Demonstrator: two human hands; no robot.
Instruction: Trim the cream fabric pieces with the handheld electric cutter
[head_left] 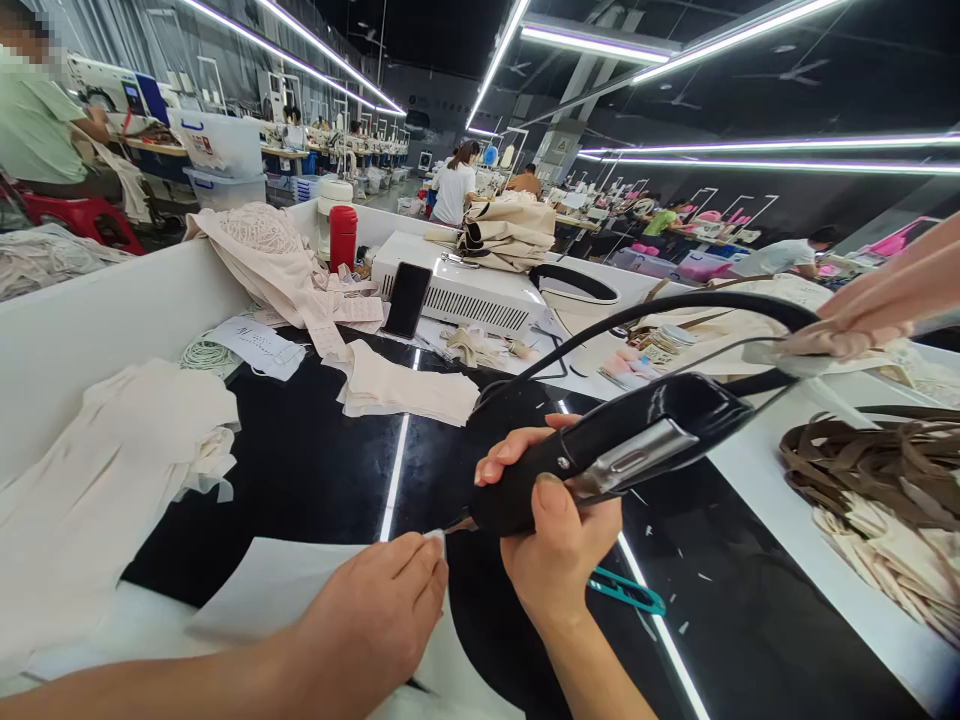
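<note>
left hand [375, 610] is closing on the edge of a pale sheet [259, 580], fingers bunching at its corner. right hand [559, 540] is wrapping around a black handheld tool [532, 480], thumb pressing near the silver lever [637, 455]. tool is sitting up off the dark tabletop [300, 480], its thin tip [460, 523] pointing at the pinched corner.

around it, left to right: pale cloth pile [112, 470] is slumping by the left wall, flat cream pieces [409, 385] are lying beyond the hands, teal snips [626, 590] are resting just beside the right wrist, brown straps [862, 460] are heaping at far right.

doing it well, imo: keeping left fingertips back from the tip, holding the corner taut, steadying the tool angle, letting the cord [645, 305] hang slack so it isn't tugging.

hard to see: sheet's near side is running out of frame. left fingers are hiding the pinched corner, can't tell how many layers. can't tell if the tip is touching. right palm is covering part of the snips. cord is disappearing behind blurred pink material [862, 300] upper right.
</note>
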